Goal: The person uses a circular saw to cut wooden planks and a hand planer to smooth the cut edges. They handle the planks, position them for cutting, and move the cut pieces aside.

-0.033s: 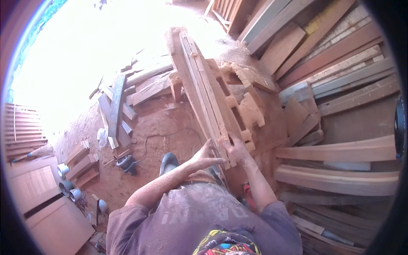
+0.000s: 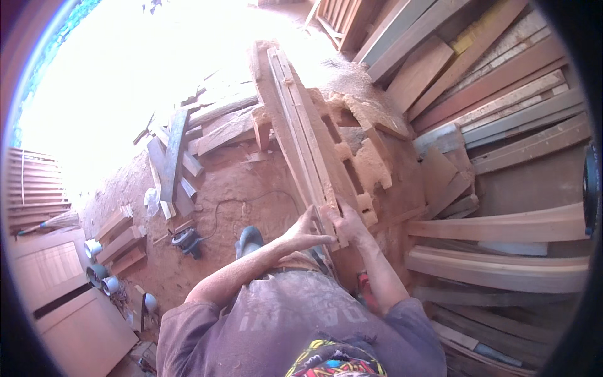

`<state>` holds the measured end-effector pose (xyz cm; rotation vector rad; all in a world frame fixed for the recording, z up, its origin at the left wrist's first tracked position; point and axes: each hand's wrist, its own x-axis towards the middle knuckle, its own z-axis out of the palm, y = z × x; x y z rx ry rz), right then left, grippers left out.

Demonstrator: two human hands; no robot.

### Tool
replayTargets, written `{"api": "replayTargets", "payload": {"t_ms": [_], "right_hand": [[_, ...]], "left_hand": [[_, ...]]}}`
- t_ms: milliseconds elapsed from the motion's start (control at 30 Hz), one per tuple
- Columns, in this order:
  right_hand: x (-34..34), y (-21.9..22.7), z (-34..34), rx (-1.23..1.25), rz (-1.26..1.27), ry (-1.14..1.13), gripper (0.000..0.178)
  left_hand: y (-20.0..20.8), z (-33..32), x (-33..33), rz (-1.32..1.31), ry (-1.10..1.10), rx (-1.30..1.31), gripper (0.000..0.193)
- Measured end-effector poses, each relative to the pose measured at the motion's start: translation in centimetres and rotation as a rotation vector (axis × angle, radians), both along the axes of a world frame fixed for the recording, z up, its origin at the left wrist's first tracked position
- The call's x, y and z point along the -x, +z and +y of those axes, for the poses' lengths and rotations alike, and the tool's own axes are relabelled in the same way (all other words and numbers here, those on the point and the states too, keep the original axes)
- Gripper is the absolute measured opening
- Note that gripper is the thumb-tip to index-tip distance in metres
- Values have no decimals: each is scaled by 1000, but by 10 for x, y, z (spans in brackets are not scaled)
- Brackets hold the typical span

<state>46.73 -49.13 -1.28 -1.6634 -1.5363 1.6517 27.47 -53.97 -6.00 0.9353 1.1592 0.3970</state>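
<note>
Long narrow wooden strips (image 2: 295,103) lie side by side along a thick, dusty plank (image 2: 267,81) that runs away from me. At their near end my left hand (image 2: 303,234) is curved around the left edge, its fingers on the wood and its thumb reaching across toward the end. My right hand (image 2: 352,226) grips the same end from the right, fingers bent over the top. Both hands are close together, and the undersides of the strips are hidden.
A rough slab with cut-out slots (image 2: 361,157) stands right of the plank. Loose boards (image 2: 173,157) and a corded power tool (image 2: 186,241) lie on the left. Stacked timber (image 2: 502,220) fills the right side. Door panels (image 2: 81,320) lie lower left. A red object (image 2: 364,286) is by my right forearm.
The view has shifted very slightly. Both hands keep their places at the near end of the strips.
</note>
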Motion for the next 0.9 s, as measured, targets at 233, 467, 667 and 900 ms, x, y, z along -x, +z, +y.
{"api": "replayTargets", "payload": {"t_ms": [233, 467, 667, 900], "right_hand": [[25, 15, 3, -100, -240, 82, 71], [21, -31, 5, -7, 93, -63, 83], [38, -48, -14, -179, 24, -64, 77], [19, 3, 6, -405, -642, 181, 46]], "left_hand": [[-58, -17, -35, -116, 163, -71, 128], [41, 4, 5, -476, 108, 254, 102], [64, -13, 33, -324, 127, 236, 91], [50, -32, 46, -333, 230, 143, 96]]}}
